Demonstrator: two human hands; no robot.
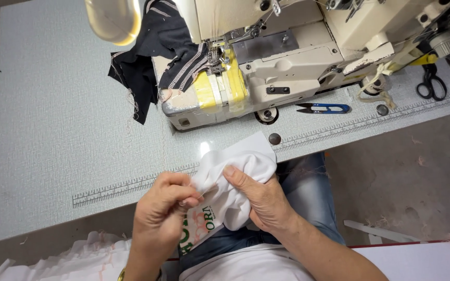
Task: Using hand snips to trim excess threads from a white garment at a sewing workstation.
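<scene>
Low in the centre of the frame, just off the near edge of the table (pixel 69 130), both hands work a bunched white garment (pixel 240 166) held over the person's lap. The left hand (pixel 165 208) has its fingers pressed together, pinching a fold of the cloth at the garment's left side; the right hand (pixel 264 200) lies over the bundle with thumb on top and fingers curled beneath, gripping it. The cloth looks thin, light and very soft: it sags and creases wherever it is not held, so it will likely slide and collapse rather than keep any shape. I judge that it wants holding by an edge or seam, pinched flat between finger and thumb, with the other hand gathering the slack.

A printed patch (pixel 201 224) with green and pinkish lettering on white shows at the lower left of the bundle, just below the left hand; it is partly folded under.

Toward the upper centre of the frame stands a cream sewing machine (pixel 287 57) with yellow tape (pixel 220 86) wrapped about its bed, and a black cloth piece with striped trim (pixel 157 47) lies under its needle. Blue thread snips (pixel 324 108) lie just below the machine, black scissors (pixel 432 83) at the upper right. A printed ruler strip (pixel 131 184) runs along the table's near edge.
</scene>
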